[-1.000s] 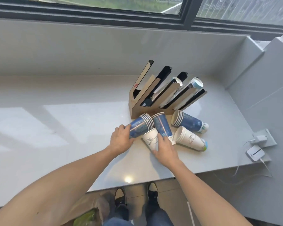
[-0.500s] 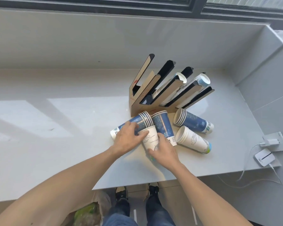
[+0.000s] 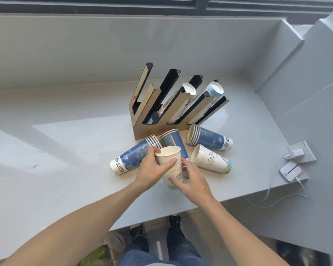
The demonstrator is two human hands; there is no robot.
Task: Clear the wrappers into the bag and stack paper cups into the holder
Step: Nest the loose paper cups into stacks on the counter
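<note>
Both hands clamp white cup [image 3: 170,160]: left hand [image 3: 152,169] near rim, right hand [image 3: 190,179] at base. Cup upright, mouth up, above bench [image 3: 65,150]; holder [image 3: 173,106] lies directly beyond, slots tilted rightward.

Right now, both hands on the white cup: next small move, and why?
Probably carry the white cup up to the cup holder. Left hand and right hand hold it upright, clear of the stacks lying on the counter, and two slots look unfilled.

Pale grey table [image 3: 65,143] under a dark-framed window [image 3: 202,4].
Lit by slanting daylight patches; backed by a grey wall [image 3: 104,50]; fitted with a wall socket [image 3: 300,152] at right.
</note>
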